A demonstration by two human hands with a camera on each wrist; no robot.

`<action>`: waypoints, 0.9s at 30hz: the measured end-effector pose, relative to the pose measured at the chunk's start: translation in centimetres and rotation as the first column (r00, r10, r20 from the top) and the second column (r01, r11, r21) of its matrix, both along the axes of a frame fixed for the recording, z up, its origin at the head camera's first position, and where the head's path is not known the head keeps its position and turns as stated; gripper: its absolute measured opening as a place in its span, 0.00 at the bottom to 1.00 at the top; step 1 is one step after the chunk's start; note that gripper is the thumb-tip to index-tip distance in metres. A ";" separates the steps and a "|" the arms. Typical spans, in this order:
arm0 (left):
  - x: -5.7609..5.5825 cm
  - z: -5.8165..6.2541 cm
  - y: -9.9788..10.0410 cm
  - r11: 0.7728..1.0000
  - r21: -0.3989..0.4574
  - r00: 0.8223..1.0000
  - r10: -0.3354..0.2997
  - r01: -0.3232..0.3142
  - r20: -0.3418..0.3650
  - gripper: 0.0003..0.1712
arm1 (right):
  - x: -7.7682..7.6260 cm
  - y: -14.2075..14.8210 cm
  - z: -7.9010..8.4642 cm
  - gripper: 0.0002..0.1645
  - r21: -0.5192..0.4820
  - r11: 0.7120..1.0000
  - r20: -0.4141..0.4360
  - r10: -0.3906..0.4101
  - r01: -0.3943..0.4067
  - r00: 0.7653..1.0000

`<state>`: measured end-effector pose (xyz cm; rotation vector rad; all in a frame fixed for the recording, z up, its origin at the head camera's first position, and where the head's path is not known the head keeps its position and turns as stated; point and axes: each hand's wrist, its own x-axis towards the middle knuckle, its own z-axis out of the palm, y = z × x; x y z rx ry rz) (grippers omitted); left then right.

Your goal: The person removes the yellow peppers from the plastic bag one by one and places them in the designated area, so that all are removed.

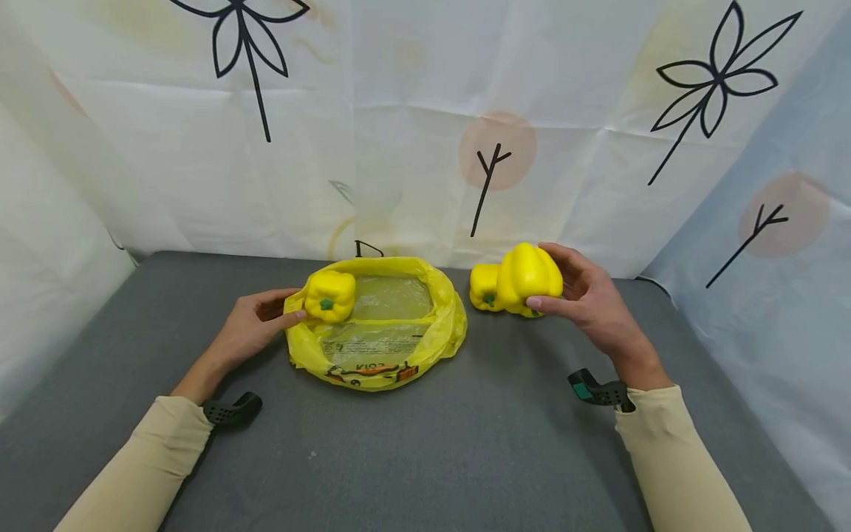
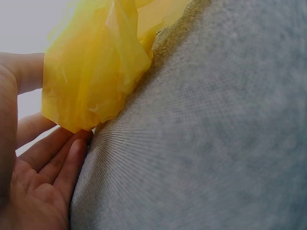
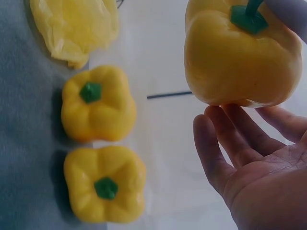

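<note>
A yellow plastic bag [image 1: 452,325] lies spread on the table with its mouth facing up. My left hand [image 1: 255,325] is at the bag's left rim, thumb on one side and fingers on the other, holding the plastic. One yellow bell pepper [image 1: 330,295] with a green stem sits inside the bag against that left side. My right hand [image 1: 588,295] grips another yellow bell pepper [image 3: 240,57], raised off the table between thumb and fingers. Below it, two more yellow peppers stand side by side: a left pepper [image 3: 98,103] and a right pepper [image 3: 105,184], the latter mostly hidden in the head view.
The grey table [image 1: 412,458] runs up to a white printed cloth [image 1: 399,148] at the back. Cloth also hangs along the left and right sides. Each wrist wears a dark band, such as the right band [image 1: 601,391].
</note>
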<state>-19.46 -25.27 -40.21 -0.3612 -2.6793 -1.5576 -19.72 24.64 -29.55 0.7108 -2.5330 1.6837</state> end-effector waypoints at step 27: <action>0.0 0.0 0.0 1.000 0.003 1.000 0.004 -0.004 -0.001 0.33 | -2.0 5.2 -1.5 0.47 -0.047 0.952 0.115 -0.295 0.302 0.949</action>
